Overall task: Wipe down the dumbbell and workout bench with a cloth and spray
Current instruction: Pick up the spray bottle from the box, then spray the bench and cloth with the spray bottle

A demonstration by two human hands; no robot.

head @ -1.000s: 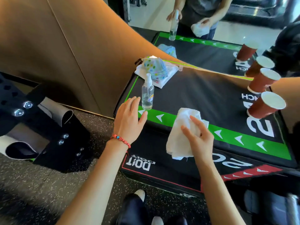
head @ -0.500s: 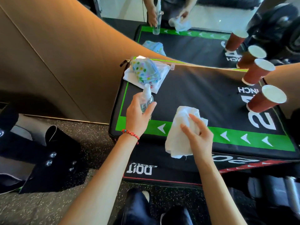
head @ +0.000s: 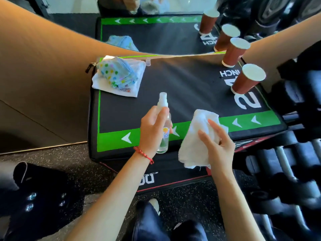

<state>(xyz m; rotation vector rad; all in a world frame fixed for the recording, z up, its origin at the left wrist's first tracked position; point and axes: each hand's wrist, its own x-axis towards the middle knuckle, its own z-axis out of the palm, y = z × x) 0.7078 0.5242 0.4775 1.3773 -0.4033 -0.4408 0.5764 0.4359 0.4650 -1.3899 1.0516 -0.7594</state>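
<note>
Progress: this looks like the very start; spray and cloth are in hand, and I see no sign that anything has been wiped yet.
Left to do: by my judgement the whole wipe-down, dumbbell and bench alike.
Left hand [head: 152, 129]: fingers wrapped round a clear spray bottle [head: 164, 122], held upright, nozzle up, over the near green strip of the black padded box [head: 191, 87].
Right hand [head: 217, 145]: fingers curled into a white cloth [head: 194, 145], bunched and hanging over the box's near edge, just right of the bottle.
Dumbbells [head: 286, 164]: a rack of dark ones at the right, near to mid; too blurred to count.
Workout bench: I cannot pick one out with certainty here.
Far left on the box: one dotted pouch [head: 116, 73] lying on one folded white towel [head: 132, 89].
Far right on the box: two brown paper cups [head: 246, 79], upside down; the further two appear to be mirror reflections.
Counts: one bottle, one cloth in hand, two hands.
</note>
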